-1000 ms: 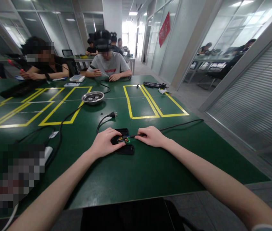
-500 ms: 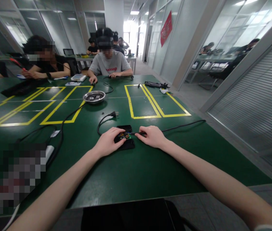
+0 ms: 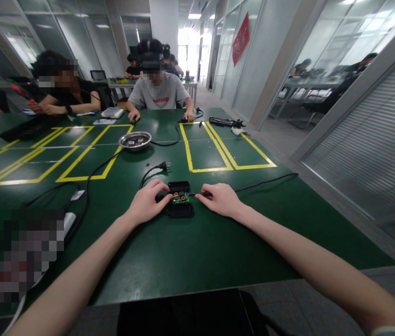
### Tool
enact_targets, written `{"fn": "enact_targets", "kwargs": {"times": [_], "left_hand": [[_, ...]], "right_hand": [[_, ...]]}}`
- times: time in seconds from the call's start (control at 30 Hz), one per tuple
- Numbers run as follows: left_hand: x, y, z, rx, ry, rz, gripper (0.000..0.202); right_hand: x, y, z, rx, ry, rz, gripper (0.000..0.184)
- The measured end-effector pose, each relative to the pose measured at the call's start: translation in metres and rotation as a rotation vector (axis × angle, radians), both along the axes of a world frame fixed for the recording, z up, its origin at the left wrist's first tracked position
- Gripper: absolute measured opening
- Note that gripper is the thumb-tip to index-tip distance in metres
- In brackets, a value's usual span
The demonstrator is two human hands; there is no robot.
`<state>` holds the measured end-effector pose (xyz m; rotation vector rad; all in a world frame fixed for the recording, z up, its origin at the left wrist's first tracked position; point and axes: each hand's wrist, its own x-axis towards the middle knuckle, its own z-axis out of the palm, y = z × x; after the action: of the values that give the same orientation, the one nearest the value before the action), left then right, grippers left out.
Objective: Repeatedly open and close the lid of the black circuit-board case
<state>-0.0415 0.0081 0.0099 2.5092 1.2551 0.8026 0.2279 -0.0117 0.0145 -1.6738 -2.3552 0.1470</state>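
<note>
An opened black power adapter (image 3: pixel 180 199) lies on the green table (image 3: pixel 190 252), its green circuit board with orange parts showing between two black shell halves. My left hand (image 3: pixel 146 203) rests at its left end, fingers curled on the board's edge. My right hand (image 3: pixel 220 198) pinches the black cable (image 3: pixel 267 181) where it enters the adapter's right end. A second cable ends in a plug (image 3: pixel 164 165) just behind.
A metal bowl (image 3: pixel 135 141) of small parts stands mid-table among yellow tape rectangles (image 3: pixel 218 154). Black cords and a white power strip (image 3: pixel 68 220) lie at left. Two people sit working at the far edge. A black tool (image 3: pixel 225 123) lies far right.
My left hand slid off the top of the adapter to its left end, uncovering the circuit board. The person opposite moved a hand to the right along the far edge.
</note>
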Motion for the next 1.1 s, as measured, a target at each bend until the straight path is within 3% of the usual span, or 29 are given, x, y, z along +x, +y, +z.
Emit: {"fn": "enact_targets", "kwargs": {"times": [0.17, 0.43, 0.6, 0.87, 1.1], "left_hand": [[-0.018, 0.006, 0.006, -0.099, 0.13, -0.127, 0.023], [-0.017, 0.005, 0.008, -0.088, 0.095, -0.142, 0.021], [-0.014, 0.0, 0.019, -0.06, 0.025, -0.144, 0.022], [-0.014, -0.006, 0.025, -0.217, 0.01, -0.22, 0.021], [-0.011, -0.009, 0.022, -0.287, 0.008, -0.212, 0.017]], "right_hand": [[0.004, 0.005, -0.006, 0.005, 0.054, 0.043, 0.028], [0.011, 0.009, -0.008, 0.041, 0.119, 0.182, 0.048], [0.016, 0.006, -0.006, 0.149, 0.234, 0.175, 0.055], [0.02, 0.002, -0.005, 0.132, 0.27, 0.402, 0.05], [0.024, 0.0, 0.0, 0.056, 0.222, 0.456, 0.045]]}}
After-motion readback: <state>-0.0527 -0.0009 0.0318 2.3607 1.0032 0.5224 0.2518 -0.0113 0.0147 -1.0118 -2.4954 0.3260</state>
